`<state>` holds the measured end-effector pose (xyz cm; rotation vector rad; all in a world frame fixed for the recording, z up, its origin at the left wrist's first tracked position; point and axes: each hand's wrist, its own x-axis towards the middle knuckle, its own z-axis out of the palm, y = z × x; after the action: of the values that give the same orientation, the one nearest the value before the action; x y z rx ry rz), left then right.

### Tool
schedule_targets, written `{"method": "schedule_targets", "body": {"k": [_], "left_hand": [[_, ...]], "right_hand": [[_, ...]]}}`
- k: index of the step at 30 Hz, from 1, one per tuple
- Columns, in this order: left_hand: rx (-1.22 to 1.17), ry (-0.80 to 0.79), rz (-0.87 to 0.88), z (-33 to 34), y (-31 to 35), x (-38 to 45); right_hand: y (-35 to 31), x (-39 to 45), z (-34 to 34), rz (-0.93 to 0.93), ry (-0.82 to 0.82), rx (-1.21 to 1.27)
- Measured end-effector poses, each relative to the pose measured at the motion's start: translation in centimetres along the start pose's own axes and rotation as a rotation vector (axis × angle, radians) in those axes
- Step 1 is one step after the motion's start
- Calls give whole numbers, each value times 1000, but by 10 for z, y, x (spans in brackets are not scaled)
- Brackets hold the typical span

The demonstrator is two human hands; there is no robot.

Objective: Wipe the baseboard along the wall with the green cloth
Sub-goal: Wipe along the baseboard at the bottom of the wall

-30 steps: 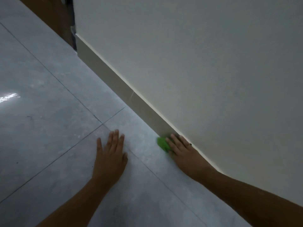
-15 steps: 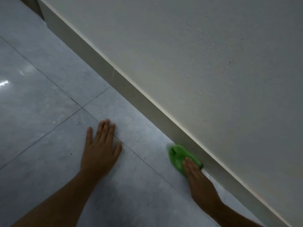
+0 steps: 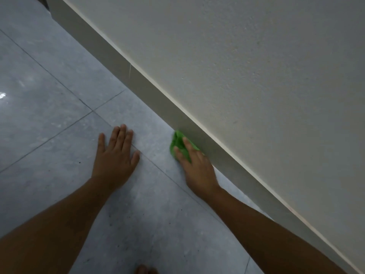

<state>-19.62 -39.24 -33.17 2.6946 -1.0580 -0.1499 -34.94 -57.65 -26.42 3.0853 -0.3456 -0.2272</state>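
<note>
Since half a second earlier, the right hand (image 3: 197, 171) had pushed the crumpled bright green cloth (image 3: 178, 144) farther up along the wall toward the middle of the frame, and the view had swung so that more of both forearms showed at the bottom. That hand lay flat over the cloth with its fingers (image 3: 186, 144) stretched forward, pressing it down rather than pinching it; the cloth sat just right of centre, at the seam where the grey-beige baseboard strip (image 3: 138, 84) met the glossy grey tiled floor (image 3: 49, 115), touching both. A thin pale scratch marked the baseboard higher up, toward the upper left. Left of centre, the left hand (image 3: 114, 159) rested palm-down on the floor, fingers spread wide and holding nothing, across a dark grout line. Above the baseboard, the textured off-white wall (image 3: 256, 76) filled the upper right of the frame
</note>
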Motion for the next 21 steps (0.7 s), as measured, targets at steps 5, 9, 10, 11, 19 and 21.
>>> {"method": "schedule_targets", "body": {"k": [5,9,10,11,19,21], "left_hand": [[-22,-15,5,-3,-4,3],[-20,-46,20,-3,-3,0],[-32,-52,26,-3,-4,0],[-36,-52,28,-3,-4,1],[-27,-16,-5,-1,-1,1],[-26,-19,-3,0,-2,0]], "right_hand": [[-5,30,-7,62,-21,-265],[2,4,2,148,-99,-322],[8,-12,2,173,-129,-313],[18,-33,1,197,-163,-306],[34,-71,-1,256,-306,-362],[5,-16,-6,195,-231,-303]]}}
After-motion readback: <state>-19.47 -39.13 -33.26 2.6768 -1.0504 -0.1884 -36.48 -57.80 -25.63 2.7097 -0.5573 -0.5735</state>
